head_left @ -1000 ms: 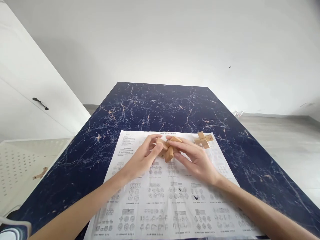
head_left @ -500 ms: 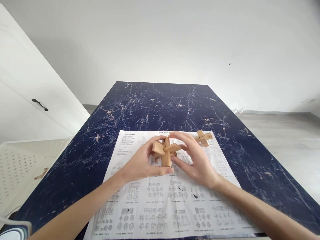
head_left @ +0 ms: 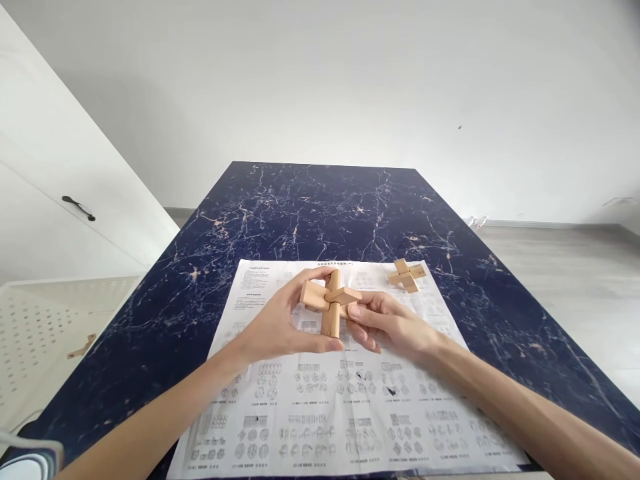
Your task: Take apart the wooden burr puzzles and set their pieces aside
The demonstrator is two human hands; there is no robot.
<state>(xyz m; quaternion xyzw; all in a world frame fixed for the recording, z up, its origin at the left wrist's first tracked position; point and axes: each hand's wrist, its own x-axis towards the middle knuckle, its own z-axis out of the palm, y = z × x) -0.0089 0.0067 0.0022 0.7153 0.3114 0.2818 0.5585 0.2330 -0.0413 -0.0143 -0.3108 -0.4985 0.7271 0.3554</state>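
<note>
In the head view, the cross point(head_left: 331, 305), a knot of interlocked wooden bars, sits between both hands above the sheet point(head_left: 345, 400). It lies at about 2 o'clock from the palm of the left hand point(head_left: 274, 327) and at about 10 o'clock from the palm of the right hand point(head_left: 395, 323). Both touch it, so neither is clearly nearer. The relation that seems to matter most is the line of the long bar: it runs from 12 to 6 o'clock, its top leaning slightly towards 1.

The left hand spans that bar end to end, fingers at the 12 o'clock end and thumb at the 6 o'clock end. The right hand is narrow, its thumb and fingers pinching a lower part of the cross at about 4 o'clock from the centre, the other fingers curled beneath. One block juts towards 9 o'clock, another towards 3; the fingers hide too much to count every bar.

By count there are two hands, one held cross, one second cross point(head_left: 406, 276) and one sheet, on one table point(head_left: 320, 213). The second cross lies on the sheet near its upper-right corner, apart from the right hand at roughly 12 to 1 o'clock. Beyond the table, at about 8 o'clock from the held cross, one wooden piece point(head_left: 83, 347) shows at the white basket point(head_left: 30, 313). One black handle point(head_left: 79, 208) is on the cabinet point(head_left: 65, 147) at 10 o'clock.
</note>
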